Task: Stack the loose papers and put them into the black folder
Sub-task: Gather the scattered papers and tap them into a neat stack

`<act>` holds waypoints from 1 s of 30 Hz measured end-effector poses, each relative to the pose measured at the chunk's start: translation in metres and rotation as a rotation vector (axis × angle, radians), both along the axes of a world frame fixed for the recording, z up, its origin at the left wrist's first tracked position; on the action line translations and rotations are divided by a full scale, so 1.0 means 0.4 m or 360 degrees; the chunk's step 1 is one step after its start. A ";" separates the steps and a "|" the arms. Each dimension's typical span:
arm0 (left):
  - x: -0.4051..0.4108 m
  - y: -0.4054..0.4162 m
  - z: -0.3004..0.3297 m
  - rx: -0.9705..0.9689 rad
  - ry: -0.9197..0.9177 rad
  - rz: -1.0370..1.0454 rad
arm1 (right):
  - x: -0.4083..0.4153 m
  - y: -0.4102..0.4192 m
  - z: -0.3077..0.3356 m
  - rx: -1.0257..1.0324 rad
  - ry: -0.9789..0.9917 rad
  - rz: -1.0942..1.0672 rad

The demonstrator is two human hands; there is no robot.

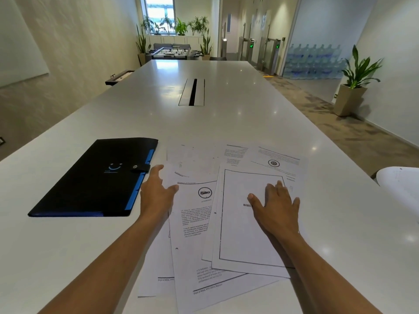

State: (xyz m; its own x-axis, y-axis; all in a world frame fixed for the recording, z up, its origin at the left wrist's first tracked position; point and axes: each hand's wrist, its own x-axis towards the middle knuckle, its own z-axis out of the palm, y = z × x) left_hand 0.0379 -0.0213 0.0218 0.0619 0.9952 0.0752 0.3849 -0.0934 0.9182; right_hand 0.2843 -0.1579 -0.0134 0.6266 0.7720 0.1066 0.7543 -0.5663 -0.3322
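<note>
Fingers (281, 189) of my right hand (275, 208) lie spread flat on the papers (199, 234); left hand (156, 191) open, holding nothing. Folder (95, 177) lies shut, left, on the table (226, 121). Risk: sweeping the fanned sheets could crease or slide them.

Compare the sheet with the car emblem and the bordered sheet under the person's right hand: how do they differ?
The car emblem sheet carries paragraphs of text; the bordered sheet is mostly blank inside a black frame. The bordered sheet lies on top, overlapping the car emblem sheet. The right hand rests flat on the bordered sheet; the left hand is at the other's left edge. Both are white and lie flat.
</note>
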 end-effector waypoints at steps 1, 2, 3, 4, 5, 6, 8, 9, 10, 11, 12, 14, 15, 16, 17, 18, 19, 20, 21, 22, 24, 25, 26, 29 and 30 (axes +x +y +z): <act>0.000 0.004 -0.003 -0.0017 -0.0029 0.0007 | -0.004 0.003 0.002 0.0013 0.0019 0.0005; 0.000 0.007 -0.007 -0.0021 -0.0027 0.0024 | -0.008 0.007 0.004 0.0027 0.0036 0.0009; 0.001 0.010 -0.012 -0.0017 -0.0005 0.0051 | -0.014 0.012 0.006 0.0040 0.0050 0.0011; 0.003 0.012 -0.015 -0.0022 0.0020 0.0081 | -0.020 0.016 0.008 0.0054 0.0063 0.0012; 0.005 0.014 -0.019 -0.0026 0.0037 0.0101 | -0.025 0.020 0.009 0.0066 0.0076 0.0014; 0.006 0.015 -0.020 -0.0030 0.0056 0.0107 | -0.030 0.024 0.011 0.0079 0.0089 0.0017; 0.007 0.019 -0.022 -0.0041 0.0093 0.0097 | -0.038 0.032 0.015 0.0128 0.0118 0.0030; 0.006 0.023 -0.025 -0.0033 0.0120 0.0089 | -0.041 0.035 0.016 0.0178 0.0136 0.0036; 0.005 0.026 -0.027 -0.0022 0.0155 0.0083 | -0.043 0.037 0.018 0.0240 0.0161 0.0037; 0.005 0.027 -0.027 -0.0018 0.0193 0.0086 | -0.042 0.038 0.021 0.0304 0.0196 0.0032; 0.006 0.028 -0.025 -0.0019 0.0228 0.0089 | -0.038 0.038 0.023 0.0359 0.0240 0.0021; 0.009 0.032 -0.018 0.0035 0.0358 0.0083 | -0.024 0.036 0.026 0.0385 0.0280 0.0015; 0.012 0.034 -0.015 0.0125 0.0480 0.0069 | -0.016 0.035 0.025 0.0336 0.0249 0.0023; 0.017 0.033 -0.010 0.0226 0.0591 0.0045 | -0.011 0.033 0.022 0.0263 0.0197 0.0035; 0.022 0.030 -0.008 0.0305 0.0640 0.0008 | -0.008 0.032 0.019 0.0189 0.0146 0.0050; 0.028 0.024 -0.003 0.0345 0.0618 -0.0047 | -0.009 0.031 0.014 0.0128 0.0111 0.0064; 0.034 0.019 -0.002 0.0344 0.0535 -0.0112 | -0.012 0.031 0.009 0.0085 0.0094 0.0077; 0.040 0.015 0.000 0.0291 0.0421 -0.0176 | -0.017 0.031 0.005 0.0061 0.0090 0.0089; 0.048 0.013 0.003 0.0197 0.0323 -0.0248 | -0.022 0.032 0.003 0.0054 0.0094 0.0098; 0.056 0.013 0.009 0.0085 0.0262 -0.0323 | -0.027 0.033 0.003 0.0055 0.0104 0.0104; 0.070 0.022 0.018 -0.0105 0.0198 -0.0413 | -0.034 0.039 0.007 0.0067 0.0132 0.0108; 0.075 0.027 0.019 -0.0172 0.0141 -0.0432 | -0.038 0.042 0.010 0.0075 0.0147 0.0106; 0.079 0.030 0.020 -0.0232 0.0063 -0.0447 | -0.043 0.046 0.012 0.0086 0.0165 0.0107; 0.092 0.031 0.004 -0.0449 -0.0226 -0.0527 | -0.061 0.055 0.015 0.0118 0.0224 0.0136; 0.098 0.031 -0.004 -0.0503 -0.0276 -0.0543 | -0.069 0.058 0.015 0.0125 0.0238 0.0147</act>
